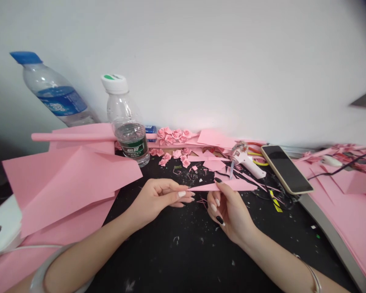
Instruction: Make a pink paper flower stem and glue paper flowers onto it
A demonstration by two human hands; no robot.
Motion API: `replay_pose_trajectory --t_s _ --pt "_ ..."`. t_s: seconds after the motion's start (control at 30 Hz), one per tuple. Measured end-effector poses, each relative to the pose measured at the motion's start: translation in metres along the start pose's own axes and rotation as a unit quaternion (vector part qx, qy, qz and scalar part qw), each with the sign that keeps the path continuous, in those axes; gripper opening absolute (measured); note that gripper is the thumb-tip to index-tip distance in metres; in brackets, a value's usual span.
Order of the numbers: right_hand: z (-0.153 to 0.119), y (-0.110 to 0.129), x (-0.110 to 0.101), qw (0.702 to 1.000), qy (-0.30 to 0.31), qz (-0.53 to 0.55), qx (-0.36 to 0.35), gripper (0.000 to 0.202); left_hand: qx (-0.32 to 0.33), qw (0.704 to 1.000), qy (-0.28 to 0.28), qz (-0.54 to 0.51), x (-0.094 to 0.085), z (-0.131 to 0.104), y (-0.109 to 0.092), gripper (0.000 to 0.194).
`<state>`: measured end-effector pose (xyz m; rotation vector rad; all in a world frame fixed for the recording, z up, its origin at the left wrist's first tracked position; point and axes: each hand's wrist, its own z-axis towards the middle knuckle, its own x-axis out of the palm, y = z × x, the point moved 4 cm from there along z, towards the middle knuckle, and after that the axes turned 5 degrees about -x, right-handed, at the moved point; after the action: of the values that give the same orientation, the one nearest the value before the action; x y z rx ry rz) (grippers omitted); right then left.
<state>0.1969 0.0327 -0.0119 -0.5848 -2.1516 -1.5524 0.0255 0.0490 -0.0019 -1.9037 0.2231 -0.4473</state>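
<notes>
A long, narrow piece of folded pink paper (205, 187) stretches level between my two hands, just above the black tabletop. Its thin pointed tip is pinched in the fingers of my left hand (163, 197). My right hand (230, 209) grips it near the middle, thumb on top, and the wider end sticks out to the right past the thumb. Behind the hands lie small pink paper roses (173, 134) and loose paper scraps. A pink and white hot glue gun (248, 162) rests beyond my right hand, its nozzle towards the paper.
Two plastic bottles, one green-labelled (129, 126) and one blue-capped (59, 95), stand at the left by the wall. Large pink sheets (73, 175) lie at the left, more pink paper (347, 219) at the right. A phone (286, 169) leans near cables and a yellow tag (275, 201).
</notes>
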Motion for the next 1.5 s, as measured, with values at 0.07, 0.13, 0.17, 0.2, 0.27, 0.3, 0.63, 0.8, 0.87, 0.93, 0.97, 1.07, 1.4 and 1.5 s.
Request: replay_pose_trajectory --t_s 0.07,0.13,0.17,0.2,0.27,0.3,0.63,0.8,0.87,0.93,0.97,1.07,1.4,1.5 --pt "-0.001 -0.001 0.001 1.000 0.011 -0.008 -0.006 0.042 -0.024 0.999 0.017 -0.019 0.002 0.000 0.004 0.022" --pt "-0.004 -0.003 0.002 0.999 0.031 -0.032 -0.009 0.042 -0.046 0.998 0.038 -0.032 0.006 -0.001 0.007 0.022" --pt "-0.005 -0.005 0.003 0.998 0.045 -0.049 -0.009 0.042 -0.055 0.997 0.051 -0.035 0.009 -0.001 0.008 0.021" --pt "-0.007 -0.007 0.003 0.996 0.060 -0.066 -0.009 0.042 -0.061 0.995 0.065 -0.035 0.012 -0.002 0.009 0.019" --pt "-0.010 -0.011 0.004 0.992 0.085 -0.090 -0.005 0.040 -0.068 0.993 0.088 -0.032 0.018 -0.004 0.009 0.017" --pt "-0.011 -0.012 0.005 0.991 0.093 -0.097 -0.004 0.040 -0.070 0.993 0.095 -0.031 0.020 -0.005 0.009 0.016" --pt "-0.010 -0.008 0.005 0.986 0.084 -0.142 -0.003 0.044 -0.039 0.996 0.077 0.021 0.017 -0.002 0.007 0.018" --pt "-0.011 -0.012 0.005 0.983 0.110 -0.148 0.007 0.045 -0.032 0.995 0.079 0.047 0.019 -0.004 0.007 0.015" --pt "-0.011 -0.013 0.005 0.981 0.124 -0.146 0.013 0.044 -0.053 0.991 0.112 0.043 0.021 -0.004 0.009 0.019" --pt "-0.012 -0.015 0.005 0.976 0.153 -0.149 0.031 0.044 -0.084 0.985 0.150 0.028 0.022 -0.004 0.011 0.024" --pt "-0.013 -0.017 0.006 0.973 0.171 -0.152 0.043 0.044 -0.102 0.980 0.168 0.020 0.022 -0.005 0.012 0.025" --pt "-0.015 -0.020 0.009 0.961 0.212 -0.158 0.079 0.046 -0.146 0.965 0.217 0.002 0.025 -0.007 0.014 0.023" --pt "-0.017 -0.021 0.011 0.957 0.222 -0.161 0.096 0.042 -0.140 0.958 0.248 0.012 0.029 -0.012 0.013 0.022" --pt "-0.018 -0.022 0.010 0.960 0.217 -0.152 0.092 0.042 -0.130 0.963 0.235 0.024 0.029 -0.012 0.012 0.022"
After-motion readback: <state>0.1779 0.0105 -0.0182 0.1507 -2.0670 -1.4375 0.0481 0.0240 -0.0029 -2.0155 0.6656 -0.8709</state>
